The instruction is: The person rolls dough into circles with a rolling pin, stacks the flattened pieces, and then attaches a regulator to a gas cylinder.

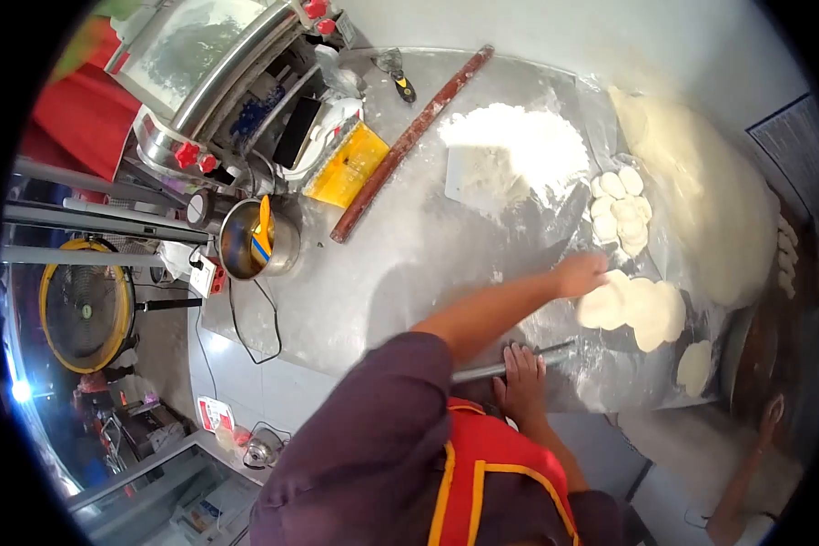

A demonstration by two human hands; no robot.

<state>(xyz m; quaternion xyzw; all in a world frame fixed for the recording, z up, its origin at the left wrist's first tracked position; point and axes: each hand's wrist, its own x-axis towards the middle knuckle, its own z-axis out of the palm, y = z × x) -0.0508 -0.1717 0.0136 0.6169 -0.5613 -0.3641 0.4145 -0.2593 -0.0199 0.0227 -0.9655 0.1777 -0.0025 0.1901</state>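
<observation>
My left hand [581, 275] reaches across the table with its fingers curled at the edge of a flat dough round [602, 306]. It is slightly blurred, and the fingertips are partly hidden. That round overlaps other thin dough rounds [657, 314], and a single round [694, 368] lies apart near the table edge. Close to my body, my right hand [522, 378] lies over a thin grey rolling pin [556, 349], fingers across it and thumb on the near side. Small pale dough pieces [621, 209] sit in a cluster beyond my left hand.
White flour [519, 146] is heaped at the back. A large mass of dough [687, 191] lies under plastic at right. A long red-brown rod [409, 146], yellow box [348, 164], metal pot [260, 238] and machine [218, 82] stand left. Another person's hand [773, 414] shows at lower right.
</observation>
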